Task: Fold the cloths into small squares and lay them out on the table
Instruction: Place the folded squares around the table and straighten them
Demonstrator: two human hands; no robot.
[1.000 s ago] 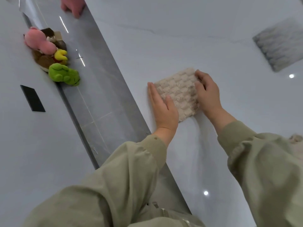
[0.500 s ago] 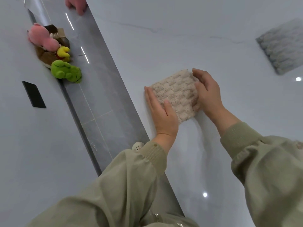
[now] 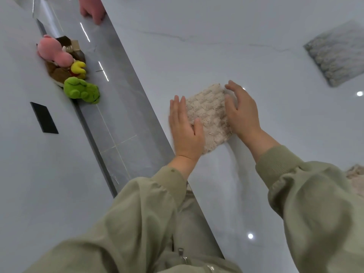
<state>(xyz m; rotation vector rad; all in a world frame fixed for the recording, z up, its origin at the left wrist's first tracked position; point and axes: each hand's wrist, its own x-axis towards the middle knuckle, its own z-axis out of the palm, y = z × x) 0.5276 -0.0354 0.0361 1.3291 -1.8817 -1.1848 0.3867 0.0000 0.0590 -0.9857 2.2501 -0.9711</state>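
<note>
A beige knobbly cloth [image 3: 208, 115], folded into a small square, lies flat on the glossy white table [image 3: 197, 46] near its left edge. My left hand [image 3: 184, 127] rests flat along the cloth's left side, fingers straight, thumb on the cloth. My right hand [image 3: 241, 111] hovers over the cloth's right side with fingers spread and slightly lifted. A grey folded cloth square [image 3: 338, 54] lies at the far right. Part of another beige cloth [image 3: 356, 178] shows at the right edge behind my sleeve.
Left of the table runs a grey tiled floor strip [image 3: 110, 107]. Plush toys, pink [image 3: 53, 51], yellow [image 3: 78, 68] and green [image 3: 81, 90], sit on the white surface at the left, near a black rectangle [image 3: 44, 118]. Another person's hand [image 3: 91, 8] is at the top.
My right hand has lifted off the cloth's right side and spread its fingers. My left hand has straightened along the left side. The cloth stays in place.
</note>
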